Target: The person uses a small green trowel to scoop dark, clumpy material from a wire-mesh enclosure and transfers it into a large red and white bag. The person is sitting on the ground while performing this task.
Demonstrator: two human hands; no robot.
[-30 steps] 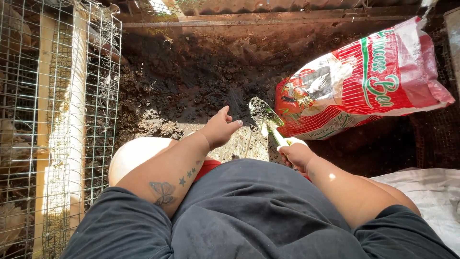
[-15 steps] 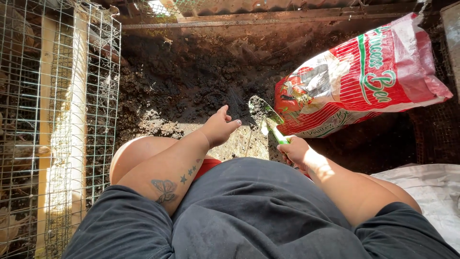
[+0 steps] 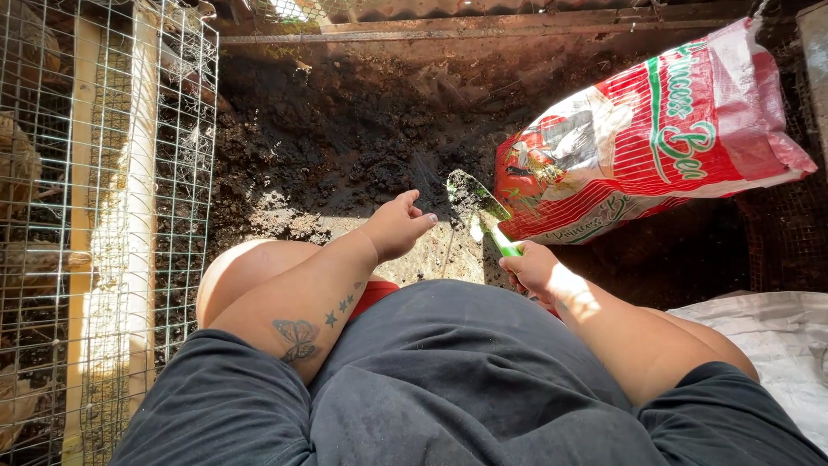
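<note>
At nine o'clock a wire mesh cage (image 3: pixel 103 216) stands along the edge of the dark soil (image 3: pixel 345 147). Near the centre, the left hand (image 3: pixel 398 226) hovers over the soil with its fingers loosely curled, holding nothing. Just toward three o'clock from it, the right hand (image 3: pixel 535 269) is closed around the green handle of a garden trowel (image 3: pixel 479 210), whose dirty blade points to twelve o'clock above the soil. At two o'clock a red and white printed bag (image 3: pixel 664 142) lies tilted, just beside the trowel blade.
</note>
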